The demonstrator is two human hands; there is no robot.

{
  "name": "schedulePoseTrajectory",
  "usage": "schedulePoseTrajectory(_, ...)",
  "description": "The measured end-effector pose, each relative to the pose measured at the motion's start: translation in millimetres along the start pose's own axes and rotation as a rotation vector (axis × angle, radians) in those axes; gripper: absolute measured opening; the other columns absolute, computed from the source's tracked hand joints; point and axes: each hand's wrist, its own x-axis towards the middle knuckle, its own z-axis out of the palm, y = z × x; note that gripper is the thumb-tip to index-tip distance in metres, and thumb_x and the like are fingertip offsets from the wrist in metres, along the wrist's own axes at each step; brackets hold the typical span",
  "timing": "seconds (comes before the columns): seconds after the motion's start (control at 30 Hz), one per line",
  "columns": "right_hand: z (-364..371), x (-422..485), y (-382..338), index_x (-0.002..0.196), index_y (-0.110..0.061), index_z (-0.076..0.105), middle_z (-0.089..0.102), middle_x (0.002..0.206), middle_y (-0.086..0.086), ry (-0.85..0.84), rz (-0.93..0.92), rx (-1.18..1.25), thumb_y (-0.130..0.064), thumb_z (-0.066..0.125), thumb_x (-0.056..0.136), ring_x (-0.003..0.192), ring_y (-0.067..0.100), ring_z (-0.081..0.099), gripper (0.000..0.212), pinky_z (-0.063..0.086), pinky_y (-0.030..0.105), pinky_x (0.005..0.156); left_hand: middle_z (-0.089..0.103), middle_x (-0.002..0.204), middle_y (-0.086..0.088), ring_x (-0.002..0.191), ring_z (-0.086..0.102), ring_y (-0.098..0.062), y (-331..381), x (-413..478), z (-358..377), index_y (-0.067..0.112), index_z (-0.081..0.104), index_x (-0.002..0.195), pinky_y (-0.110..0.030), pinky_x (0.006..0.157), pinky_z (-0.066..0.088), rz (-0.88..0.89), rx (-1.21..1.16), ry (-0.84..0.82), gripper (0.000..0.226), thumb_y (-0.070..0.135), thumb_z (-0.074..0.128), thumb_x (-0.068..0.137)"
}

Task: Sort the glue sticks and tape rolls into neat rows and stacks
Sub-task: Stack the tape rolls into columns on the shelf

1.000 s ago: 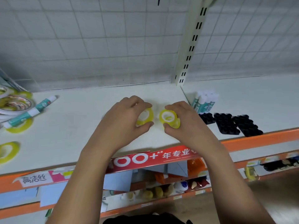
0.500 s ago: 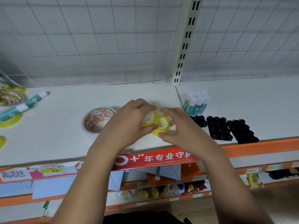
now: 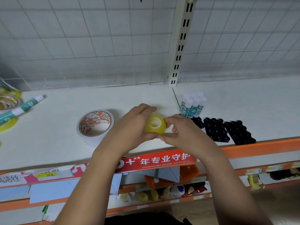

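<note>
Status: early-to-mid, by my read. Your left hand [image 3: 131, 127] and right hand [image 3: 183, 135] are both curled around the small yellow tape roll [image 3: 155, 126], immediately right of the wide printed tape roll [image 3: 86, 125]. Can't tell if it's one roll or two pressed together, or whether it touches the shelf [image 3: 48, 140]. Looks done: glue sticks [image 3: 192, 104] standing upright in a tight cluster further right of the printed roll, at the back end of the black trays [image 3: 215, 131]. Left to do: far left of the printed roll, a loose glue stick [image 3: 30, 103] lies flat, with a pile of wide rolls [image 3: 8, 103] at the frame edge and a thin yellow roll [image 3: 8, 125] flat beside them. The printed roll sits alone, unstacked. The yellow roll needs a spot.
</note>
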Motion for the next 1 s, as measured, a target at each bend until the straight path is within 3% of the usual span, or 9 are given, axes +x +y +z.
schedulePoseTrajectory(0.27,0.7,0.0,-2.6,0.104,-0.023,0.065,0.056,0.099,-0.008,0.022,0.034,-0.020,-0.043,0.073,0.080,0.084,0.006,0.051,0.032,0.041,0.022,0.070,0.056,0.125,-0.003,0.109,0.057,-0.020,-8.8,-15.4,5.6,0.014,0.048,0.137,-0.037,0.090,0.048,-0.162,0.016,-0.036,0.075,0.054,0.071,0.077)
schedulePoseTrajectory(0.37,-0.6,-0.9,-3.2,0.102,-0.024,0.066,0.053,0.089,-0.015,0.047,0.062,-0.001,-0.041,0.075,0.079,0.079,0.001,0.050,0.030,0.037,0.017,0.064,0.059,0.117,-0.002,0.101,0.059,-0.021,-9.5,-17.8,5.2,0.015,0.053,0.131,-0.037,0.087,0.048,-0.179,-0.001,-0.036,0.067,0.054,0.068,0.079)
schedulePoseTrajectory(0.57,-3.3,1.9,-11.0,0.102,-0.018,0.066,0.059,0.099,-0.003,0.019,0.023,-0.085,-0.039,0.072,0.082,0.090,0.014,0.054,0.029,0.043,0.030,0.075,0.061,0.106,-0.002,0.096,0.060,-0.022,-4.0,-14.8,4.2,0.018,0.060,0.120,-0.041,0.083,0.049,-0.157,0.031,-0.051,0.050,0.054,0.061,0.086)
schedulePoseTrajectory(0.87,3.0,4.5,-11.6,0.097,-0.024,0.068,0.059,0.095,-0.006,0.017,0.021,-0.026,-0.044,0.077,0.076,0.082,0.008,0.053,0.030,0.037,0.021,0.065,0.060,0.098,-0.003,0.088,0.059,-0.023,-0.7,-11.3,8.0,0.015,0.061,0.111,-0.039,0.077,0.049,-0.182,0.049,-0.017,0.043,0.049,0.064,0.086)
schedulePoseTrajectory(1.0,6.5,6.3,-11.4,0.085,-0.031,0.060,0.056,0.088,-0.007,0.051,0.031,0.005,-0.044,0.079,0.074,0.073,0.002,0.050,0.026,0.034,0.018,0.060,0.054,0.088,0.001,0.077,0.051,-0.018,-1.3,-11.4,11.1,0.015,0.060,0.104,-0.030,0.066,0.040,-0.197,0.048,0.006,0.039,0.049,0.066,0.085)
